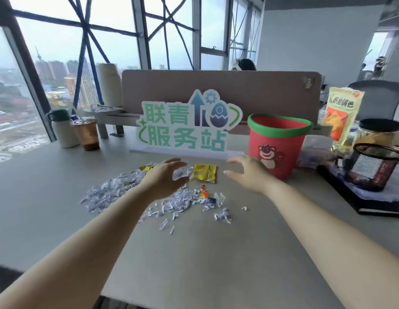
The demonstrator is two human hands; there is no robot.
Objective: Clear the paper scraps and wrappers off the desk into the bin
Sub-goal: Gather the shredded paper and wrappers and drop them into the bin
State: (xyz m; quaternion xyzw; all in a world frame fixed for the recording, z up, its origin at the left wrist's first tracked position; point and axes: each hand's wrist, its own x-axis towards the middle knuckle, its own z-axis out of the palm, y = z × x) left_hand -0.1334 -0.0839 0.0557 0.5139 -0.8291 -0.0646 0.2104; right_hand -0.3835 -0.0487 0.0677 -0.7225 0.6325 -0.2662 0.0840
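White shredded paper scraps (109,194) lie spread over the middle of the grey desk (216,253). A yellow wrapper (205,173) lies at the far side of the pile, another yellow wrapper (146,168) peeks out behind my left wrist, and a small orange wrapper (203,192) lies among the scraps. My left hand (164,178) hovers over the pile, fingers apart, holding nothing. My right hand (249,175) hovers open to the right of the yellow wrapper, just in front of the red bin (283,139) with a green rim and a bear picture.
A green and white cut-out sign (185,128) stands behind the pile. A coffee cup (86,134) and a flask (61,128) stand at the back left. A mesh pen holder (374,166), a jar (376,132), a snack bag (342,114) and a dark notebook (372,206) crowd the right.
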